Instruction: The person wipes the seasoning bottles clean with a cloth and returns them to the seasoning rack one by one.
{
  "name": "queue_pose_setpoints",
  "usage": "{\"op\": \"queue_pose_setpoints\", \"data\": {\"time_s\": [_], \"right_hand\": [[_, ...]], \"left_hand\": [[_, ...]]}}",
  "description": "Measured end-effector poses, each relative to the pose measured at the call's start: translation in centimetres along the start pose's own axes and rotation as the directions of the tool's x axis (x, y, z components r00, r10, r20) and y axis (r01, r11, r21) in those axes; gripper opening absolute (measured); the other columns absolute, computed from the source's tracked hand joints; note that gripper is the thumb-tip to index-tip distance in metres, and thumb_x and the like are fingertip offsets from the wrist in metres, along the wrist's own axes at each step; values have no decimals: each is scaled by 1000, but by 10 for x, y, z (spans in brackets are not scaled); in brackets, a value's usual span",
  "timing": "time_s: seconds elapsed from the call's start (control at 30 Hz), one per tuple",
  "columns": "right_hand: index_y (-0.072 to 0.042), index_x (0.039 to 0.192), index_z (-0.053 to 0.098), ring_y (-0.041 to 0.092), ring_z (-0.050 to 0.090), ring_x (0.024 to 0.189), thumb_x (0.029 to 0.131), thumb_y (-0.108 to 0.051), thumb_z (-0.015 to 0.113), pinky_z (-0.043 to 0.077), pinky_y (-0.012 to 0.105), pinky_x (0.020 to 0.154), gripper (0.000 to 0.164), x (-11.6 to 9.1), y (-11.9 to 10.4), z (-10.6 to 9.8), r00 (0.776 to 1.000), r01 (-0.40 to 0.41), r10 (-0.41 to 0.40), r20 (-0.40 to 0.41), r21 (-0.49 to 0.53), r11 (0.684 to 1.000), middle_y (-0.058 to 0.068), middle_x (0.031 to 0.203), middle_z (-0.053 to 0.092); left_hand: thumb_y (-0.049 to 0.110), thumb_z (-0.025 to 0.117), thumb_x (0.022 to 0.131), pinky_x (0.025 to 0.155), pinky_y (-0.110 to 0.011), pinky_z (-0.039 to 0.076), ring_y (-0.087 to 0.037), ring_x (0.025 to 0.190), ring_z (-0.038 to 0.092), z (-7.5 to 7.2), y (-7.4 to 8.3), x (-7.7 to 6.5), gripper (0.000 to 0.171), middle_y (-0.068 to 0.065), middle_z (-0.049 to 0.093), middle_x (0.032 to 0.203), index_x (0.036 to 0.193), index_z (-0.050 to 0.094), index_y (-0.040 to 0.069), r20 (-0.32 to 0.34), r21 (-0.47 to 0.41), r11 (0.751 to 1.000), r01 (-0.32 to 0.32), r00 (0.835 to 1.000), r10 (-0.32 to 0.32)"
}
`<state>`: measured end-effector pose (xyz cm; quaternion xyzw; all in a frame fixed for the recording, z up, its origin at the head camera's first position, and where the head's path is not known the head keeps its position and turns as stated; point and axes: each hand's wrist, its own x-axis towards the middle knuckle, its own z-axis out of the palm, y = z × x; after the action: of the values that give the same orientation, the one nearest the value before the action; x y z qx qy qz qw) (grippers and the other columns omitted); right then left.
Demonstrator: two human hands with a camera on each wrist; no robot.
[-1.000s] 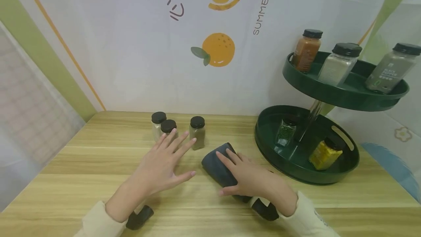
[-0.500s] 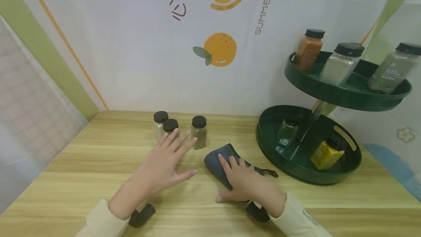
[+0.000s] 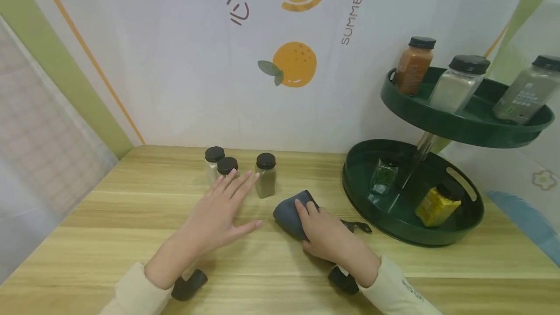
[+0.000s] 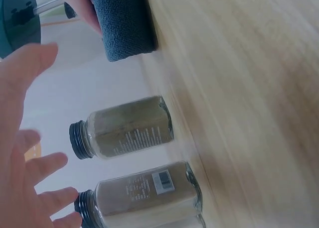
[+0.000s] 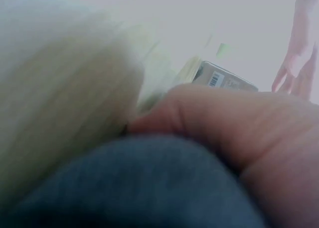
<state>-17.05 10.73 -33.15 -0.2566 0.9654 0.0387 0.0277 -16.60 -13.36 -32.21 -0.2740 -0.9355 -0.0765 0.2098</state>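
Note:
My right hand (image 3: 330, 237) grips a folded dark blue cloth (image 3: 288, 215) on the wooden table, its fingers over the top and the thumb at the near side. A black strap (image 3: 362, 228) trails from under that hand. Towelling texture shows on the cloth (image 4: 122, 24) in the left wrist view. My left hand (image 3: 214, 222) hovers with fingers spread and holds nothing. Beyond its fingertips stand three black-lidded spice jars: a pale jar (image 3: 213, 164), one partly hidden behind the fingers (image 3: 228, 165), and a grey-brown jar (image 3: 266, 183) to their right.
On the right stands a two-tier dark green rack (image 3: 463, 128). Its upper tray bears an orange-red jar (image 3: 413, 68), a pale jar (image 3: 455, 89) and a grey jar (image 3: 527, 94). Below are a green-flecked jar (image 3: 384, 176) and a yellow jar (image 3: 437, 206). A printed curtain (image 3: 197, 86) hangs behind.
My right hand has shifted slightly and drawn its thumb in against the cloth, closing its grip. The left hand stays nearly in place, its fingers a little closer together.

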Motion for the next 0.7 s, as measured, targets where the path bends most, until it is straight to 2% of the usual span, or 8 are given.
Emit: {"op": "queue_pose_setpoints", "data": {"time_s": [0.13,0.23,0.3,0.37,0.43,0.5,0.57,0.7], "right_hand": [[-4,142,34,35,57,101,80,-24,71,53,42,75,75,1,-3,-1,1000,-16,17,9,-35,999,16,123,48],[-6,141,37,33,57,99,82,-19,70,53,40,71,69,2,-6,-2,1000,-24,25,10,-69,997,14,119,49],[-7,140,39,32,58,99,83,-17,69,53,39,71,66,2,-5,-3,1000,-21,22,11,-81,996,14,119,49],[-7,139,41,30,59,94,83,-14,68,53,38,70,63,2,-4,-4,1000,-5,5,3,-88,996,14,118,50],[-7,136,44,27,60,85,83,-11,68,53,35,67,59,3,-1,-3,1000,20,-22,-19,-98,995,13,115,51],[-8,134,47,23,59,73,84,-7,66,52,32,62,54,4,3,-3,998,40,-44,-44,-86,996,12,111,53],[-8,131,50,20,56,66,83,-6,66,50,29,57,50,5,8,-2,996,57,-61,-67,-60,997,11,107,54],[-10,129,53,22,62,76,83,-8,68,52,30,66,48,6,16,-3,996,65,-60,-72,64,996,9,111,56]], "left_hand": [[52,58,85,109,-51,30,-35,138,28,-3,3,5,89,-11,29,151,150,10,17,21,-152,982,114,993,-112],[44,58,88,101,-53,40,-32,131,40,-5,8,12,87,-11,26,152,151,4,18,45,-285,933,219,976,-215],[38,59,89,96,-52,44,-31,126,45,-6,11,17,85,-10,26,152,150,4,17,48,-354,899,259,965,-259],[33,59,90,94,-52,46,-31,125,47,-7,13,23,81,-11,27,151,150,8,15,64,-431,852,296,952,-298],[29,60,89,96,-52,44,-34,129,42,-6,13,30,79,-12,27,151,149,11,12,94,-495,803,333,939,-331],[27,61,89,102,-53,39,-38,132,36,-3,13,37,80,-15,25,151,148,11,8,154,-543,751,375,924,-350],[27,61,89,105,-55,33,-42,134,30,1,11,43,83,-20,19,152,148,7,5,243,-569,699,433,901,-360],[29,59,90,108,-58,25,-46,136,19,15,9,51,90,-26,8,153,147,-4,0,388,-589,613,526,850,-357]]}}
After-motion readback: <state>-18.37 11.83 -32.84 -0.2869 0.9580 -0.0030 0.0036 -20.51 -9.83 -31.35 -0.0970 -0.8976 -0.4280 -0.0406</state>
